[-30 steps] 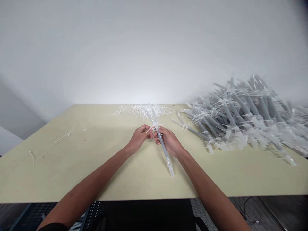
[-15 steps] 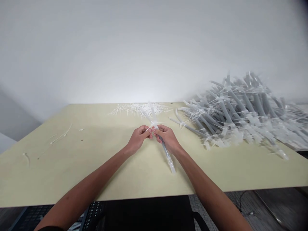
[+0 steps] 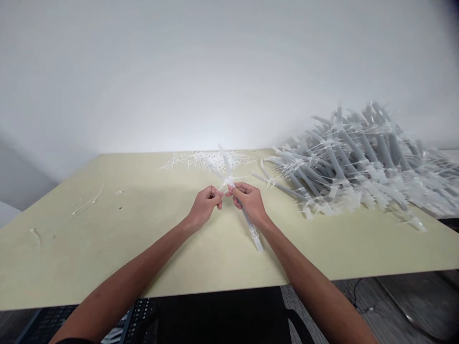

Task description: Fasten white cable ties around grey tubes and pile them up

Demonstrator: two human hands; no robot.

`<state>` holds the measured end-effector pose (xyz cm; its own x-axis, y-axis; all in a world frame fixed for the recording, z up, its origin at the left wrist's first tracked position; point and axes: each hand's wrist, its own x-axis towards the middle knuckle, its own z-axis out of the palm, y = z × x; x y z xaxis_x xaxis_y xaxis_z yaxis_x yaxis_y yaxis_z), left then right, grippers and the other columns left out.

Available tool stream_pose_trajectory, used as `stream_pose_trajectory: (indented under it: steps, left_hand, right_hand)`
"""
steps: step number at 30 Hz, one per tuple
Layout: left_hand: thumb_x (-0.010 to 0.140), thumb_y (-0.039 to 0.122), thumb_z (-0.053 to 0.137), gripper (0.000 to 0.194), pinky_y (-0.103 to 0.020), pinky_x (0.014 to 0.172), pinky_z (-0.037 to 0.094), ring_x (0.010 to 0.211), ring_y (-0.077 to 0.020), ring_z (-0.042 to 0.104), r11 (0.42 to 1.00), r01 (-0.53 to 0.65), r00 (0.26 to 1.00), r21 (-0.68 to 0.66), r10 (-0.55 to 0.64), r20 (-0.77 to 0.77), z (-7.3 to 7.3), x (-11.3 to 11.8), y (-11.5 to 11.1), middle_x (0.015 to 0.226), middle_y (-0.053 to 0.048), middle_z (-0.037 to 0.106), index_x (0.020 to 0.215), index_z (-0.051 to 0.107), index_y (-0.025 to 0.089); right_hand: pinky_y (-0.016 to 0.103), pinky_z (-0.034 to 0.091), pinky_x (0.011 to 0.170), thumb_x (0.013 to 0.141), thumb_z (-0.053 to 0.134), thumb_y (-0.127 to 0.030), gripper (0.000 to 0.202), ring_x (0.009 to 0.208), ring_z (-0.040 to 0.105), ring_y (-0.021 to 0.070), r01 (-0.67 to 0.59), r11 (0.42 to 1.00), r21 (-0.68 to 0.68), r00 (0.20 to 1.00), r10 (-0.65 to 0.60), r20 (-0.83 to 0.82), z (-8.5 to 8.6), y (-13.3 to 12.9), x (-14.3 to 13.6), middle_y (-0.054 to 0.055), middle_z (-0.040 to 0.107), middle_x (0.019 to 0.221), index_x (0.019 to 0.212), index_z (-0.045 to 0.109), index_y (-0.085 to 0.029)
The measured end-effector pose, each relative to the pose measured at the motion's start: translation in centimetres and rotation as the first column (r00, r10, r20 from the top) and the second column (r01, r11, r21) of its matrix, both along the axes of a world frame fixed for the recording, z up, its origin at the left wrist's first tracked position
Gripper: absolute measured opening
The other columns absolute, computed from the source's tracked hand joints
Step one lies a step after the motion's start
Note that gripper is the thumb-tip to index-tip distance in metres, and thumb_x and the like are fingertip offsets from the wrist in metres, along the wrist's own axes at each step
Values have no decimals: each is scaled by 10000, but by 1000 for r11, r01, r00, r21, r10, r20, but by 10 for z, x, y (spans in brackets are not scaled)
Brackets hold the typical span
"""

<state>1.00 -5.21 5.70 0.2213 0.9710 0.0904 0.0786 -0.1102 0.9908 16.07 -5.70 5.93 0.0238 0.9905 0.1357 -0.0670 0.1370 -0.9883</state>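
Observation:
A branched tube, grey along its stem with translucent forked ends, lies slantwise under my right hand. That hand is closed around the stem just below the fork. White cable ties stick out on both sides of the fork joint. My left hand pinches the tail of a cable tie on the joint's near left side. The tie's head is too small to make out.
A big heap of similar grey tubes covers the table's right side. Loose white cable ties lie at the back, and several scraps, including a cable tie, lie at left. Below the front edge is a dark crate.
My left hand has drawn slightly left, away from the right hand, leaving a small gap where the tie's tail shows. My right hand keeps its hold on the tube.

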Motion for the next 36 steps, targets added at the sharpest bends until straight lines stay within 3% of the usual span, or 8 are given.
stream_pose_trajectory:
  steps: [6, 9, 14, 17, 24, 32, 36]
  left_hand:
    - [771, 351, 510, 212, -250, 544, 298, 525, -103, 426, 1000, -6, 1000, 20, 5, 22, 2, 2, -3, 545, 15, 537, 666, 451, 177]
    - [772, 358, 518, 222, -253, 562, 324, 539, -103, 435, 1000, -4, 997, 10, 3, 75, 1, 2, -3, 554, 12, 525, 671, 448, 174]
    - [804, 446, 476, 292, -272, 603, 384, 543, -104, 458, 978, 194, 939, -80, -161, 303, 0, 4, -1, 581, 23, 431, 727, 486, 164]
    - [804, 498, 461, 363, -273, 593, 389, 540, -107, 461, 958, 270, 917, -96, -226, 328, -3, 6, 1, 575, 20, 406, 725, 521, 149]
    - [818, 486, 450, 394, -261, 566, 363, 517, -106, 430, 981, 191, 940, -24, -175, 294, -6, 8, 0, 497, 35, 332, 612, 506, 154]
    - [855, 478, 380, 400, -256, 533, 353, 468, -107, 436, 997, 38, 993, 70, -46, 109, -1, 11, -15, 465, 38, 366, 631, 503, 170]
    - [855, 470, 383, 397, -253, 533, 356, 473, -109, 452, 996, 19, 997, 88, -25, 75, 3, 12, -16, 470, 31, 391, 622, 496, 169]
  right_hand:
    - [219, 222, 363, 674, 628, -453, 349, 397, 358, 58, 28, 1000, 0, 999, -28, -45, 0, 1, 0, 20, 602, 634, 847, 616, -151]
    - [219, 250, 382, 695, 626, -438, 331, 398, 367, 56, -37, 999, -9, 995, 36, -92, 3, 0, 1, 13, 586, 638, 864, 613, -153]
    - [230, 349, 455, 751, 549, -479, 377, 464, 406, 71, -161, 985, -58, 961, 143, -239, 10, -3, 0, 21, 568, 680, 927, 623, -155]
    - [240, 393, 505, 743, 573, -450, 363, 509, 442, 84, -226, 971, -77, 931, 192, -311, 10, -3, -3, 12, 555, 688, 955, 616, -158]
    - [233, 372, 504, 695, 646, -373, 238, 550, 484, 96, -264, 962, -75, 914, 224, -338, 6, -1, -3, 18, 575, 683, 789, 601, -158]
    - [257, 379, 524, 678, 648, -427, 280, 457, 449, 84, -164, 987, -3, 982, 163, -97, 0, 0, -1, 6, 588, 624, 723, 565, -164]
    - [251, 384, 533, 685, 651, -409, 264, 501, 489, 93, -203, 979, 7, 966, 201, -161, 2, -1, 0, 16, 606, 666, 760, 587, -164]
